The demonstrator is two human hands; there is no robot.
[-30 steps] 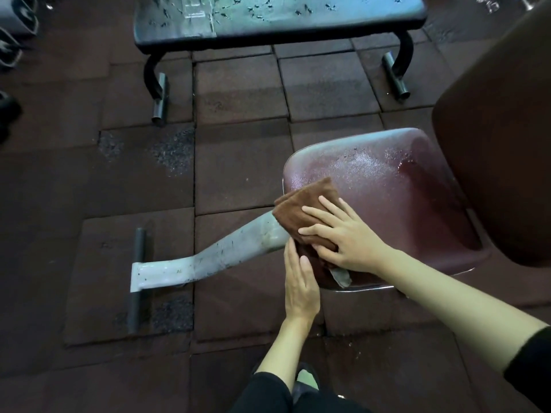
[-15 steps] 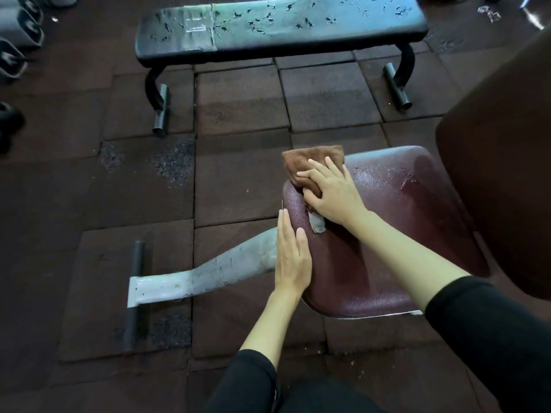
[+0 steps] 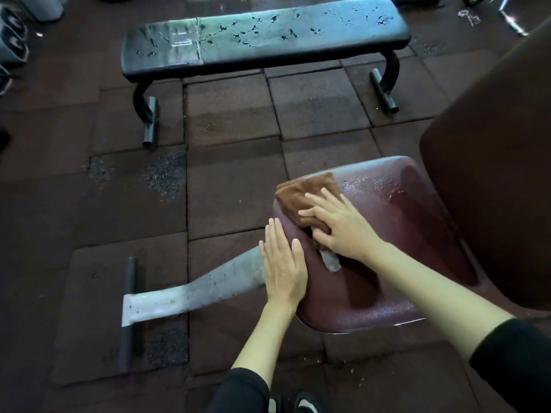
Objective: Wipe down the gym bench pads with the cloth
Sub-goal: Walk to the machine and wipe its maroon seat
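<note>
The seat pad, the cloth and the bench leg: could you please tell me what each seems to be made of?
Seat pad: probably vinyl or faux leather, maroon, pebbled with a sheen and wet spots. Cloth: soft napped fabric, perhaps microfibre, brown, matte and fuzzy, folding limply. Bench leg: likely painted metal, pale grey, with chips and scuffs.

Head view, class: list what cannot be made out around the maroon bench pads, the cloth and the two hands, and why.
Head view: the back pad is cut off by the right edge.
Much of the cloth lies hidden under the right hand.
The seat pad edge under the left hand is covered.
The objects at the left edge are cropped and too dark to identify.
</note>
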